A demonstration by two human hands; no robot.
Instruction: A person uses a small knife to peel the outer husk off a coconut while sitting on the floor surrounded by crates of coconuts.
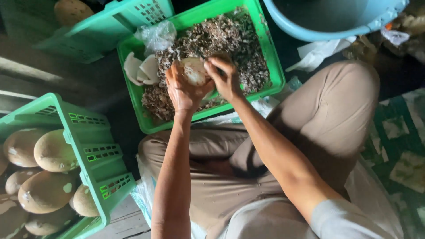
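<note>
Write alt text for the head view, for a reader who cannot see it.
Both hands, left hand and right hand, hold a pale coconut piece over a green crate of brown shavings. Another green crate, lower left, holds peeled coconuts.

The floor (104, 86) is dark and largely in shadow. A pale band of light (31, 71) crosses it at the upper left. Weathered grey planks (126, 221) form the surface at the lower edge. A mat with a green and cream pattern (400, 150) covers the floor at the right. Illumination is dim and uneven, brighter toward the centre of the view.
</note>
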